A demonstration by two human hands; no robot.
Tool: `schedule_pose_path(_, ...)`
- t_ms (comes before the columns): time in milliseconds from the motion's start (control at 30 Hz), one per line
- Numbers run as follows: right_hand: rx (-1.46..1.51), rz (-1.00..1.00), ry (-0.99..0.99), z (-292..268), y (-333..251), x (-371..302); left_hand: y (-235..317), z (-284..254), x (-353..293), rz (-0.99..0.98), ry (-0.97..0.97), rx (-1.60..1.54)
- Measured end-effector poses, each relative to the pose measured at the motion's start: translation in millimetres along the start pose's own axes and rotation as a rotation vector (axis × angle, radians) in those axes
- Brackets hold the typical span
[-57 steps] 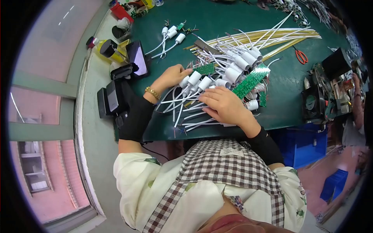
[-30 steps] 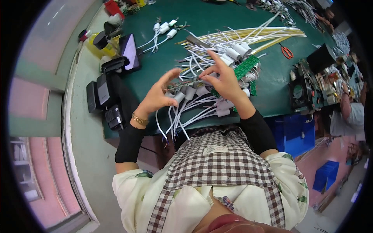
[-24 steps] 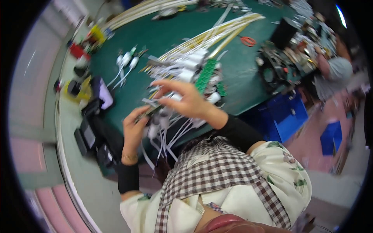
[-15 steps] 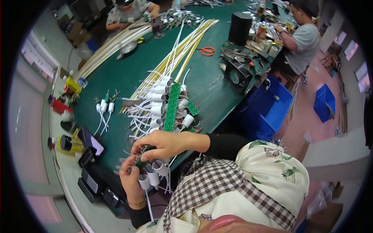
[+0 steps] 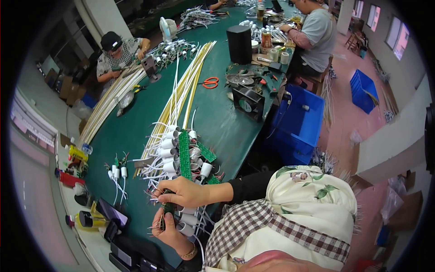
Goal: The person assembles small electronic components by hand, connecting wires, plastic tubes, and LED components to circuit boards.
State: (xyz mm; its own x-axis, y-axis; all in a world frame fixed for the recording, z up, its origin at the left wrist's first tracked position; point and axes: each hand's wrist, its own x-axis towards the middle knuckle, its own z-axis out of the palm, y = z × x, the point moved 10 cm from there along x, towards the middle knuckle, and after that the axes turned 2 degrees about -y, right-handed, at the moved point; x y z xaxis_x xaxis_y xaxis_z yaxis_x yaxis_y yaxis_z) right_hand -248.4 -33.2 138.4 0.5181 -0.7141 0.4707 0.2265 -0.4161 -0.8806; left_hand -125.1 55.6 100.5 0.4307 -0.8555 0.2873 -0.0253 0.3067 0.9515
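Close to my body, my left hand [image 5: 171, 233] is closed around small green circuit boards [image 5: 168, 207] with thin wires. My right hand [image 5: 186, 192] comes in from the right, its fingers pinching at the upper end of the same boards. White cylindrical caps [image 5: 188, 219] with white cables hang beside my left hand. Just beyond my right hand, a long green circuit board strip [image 5: 184, 154] lies on a row of white caps [image 5: 168, 154] with cables. A loose white cap [image 5: 206, 169] and another green board piece [image 5: 206, 152] are to its right.
Long white and yellow strips [image 5: 185, 86] run away over the green table [image 5: 217, 122]. Red-handled scissors [image 5: 210, 82], a black fan [image 5: 248, 103] and a black box [image 5: 239, 44] stand farther off. A blue bin [image 5: 299, 122] is at right. Two co-workers sit across and far right.
The view has tilted up, so more of the far table shows. My hands stay together on the boards; my left hand has turned and sits lower, below the right.
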Motion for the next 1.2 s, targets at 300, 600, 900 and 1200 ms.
schedule_pose_path(300,-0.042,0.074,-0.318,-1,15,1,-19,14,21,-0.137,-0.058,-0.310)
schedule_pose_path(600,0.617,0.173,0.041,-74,13,1,12,40,66,0.405,0.089,0.680)
schedule_pose_path(900,0.386,0.007,-0.222,-18,-6,10,20,115,57,0.056,-0.585,-0.003)
schedule_pose_path(1200,0.172,0.042,-0.309,7,-24,30,54,85,77,0.287,-0.419,-0.042)
